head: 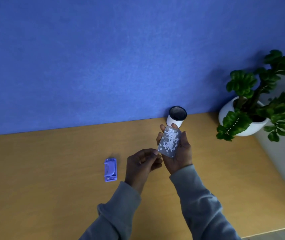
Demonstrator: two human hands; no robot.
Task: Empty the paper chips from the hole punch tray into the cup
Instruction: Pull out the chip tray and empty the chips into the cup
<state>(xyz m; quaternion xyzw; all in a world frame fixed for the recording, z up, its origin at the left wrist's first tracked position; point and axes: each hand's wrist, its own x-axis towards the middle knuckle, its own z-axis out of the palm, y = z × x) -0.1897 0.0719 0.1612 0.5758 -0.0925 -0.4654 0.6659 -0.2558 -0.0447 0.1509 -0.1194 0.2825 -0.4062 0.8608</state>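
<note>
My right hand (181, 153) holds the clear hole punch tray (169, 142) above the table, its open side facing me, with several white paper chips lying inside. The tray's far end is just in front of the white cup (174, 121), which has a dark rim and stands upright against the blue wall. My left hand (141, 164) is just left of the tray, fingers curled, fingertips touching or nearly touching its lower left corner. The purple hole punch body (110, 169) lies on the table to the left of my left hand.
A leafy green plant in a white pot (247, 125) stands at the back right of the wooden table (51, 179). A blue wall (103, 58) runs along the table's far edge. The table's right edge slants down past the plant.
</note>
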